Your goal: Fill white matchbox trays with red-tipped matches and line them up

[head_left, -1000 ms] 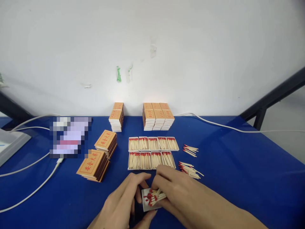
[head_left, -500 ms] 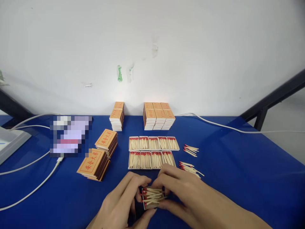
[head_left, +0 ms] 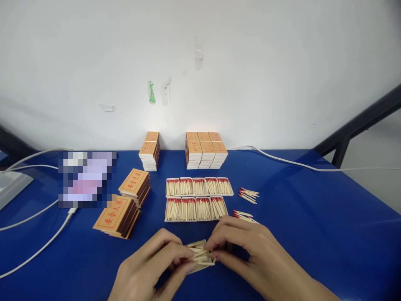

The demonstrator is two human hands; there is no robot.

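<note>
Close to me, a small matchbox tray [head_left: 193, 271] full of wooden matches [head_left: 200, 258] is held slightly tilted between my hands. My left hand [head_left: 156, 261] closes its thumb and fingers on the tray's left end, covering most of the match heads there. At the right end, the thumb and fingertips of my right hand [head_left: 247, 251] pinch at the matches, a red tip showing beside the thumb. Just beyond stand filled matchbox trays [head_left: 189, 210] in two rows, red heads pointing away from me. Some loose matches [head_left: 244, 215] are partly hidden behind my right hand.
Another small group of loose matches [head_left: 249, 195] lies right of the trays. Stacked matchboxes [head_left: 205, 148] stand by the wall, with a smaller stack [head_left: 149, 150] beside them. Orange matchbox sleeves [head_left: 114, 215] are piled at left, near a blurred phone [head_left: 90, 173] and white cables [head_left: 44, 255].
The tray has turned and tilted between my hands. My left fingers have moved over its left end, and my right fingers have shifted from its side onto the matches. The view has shifted slightly.
</note>
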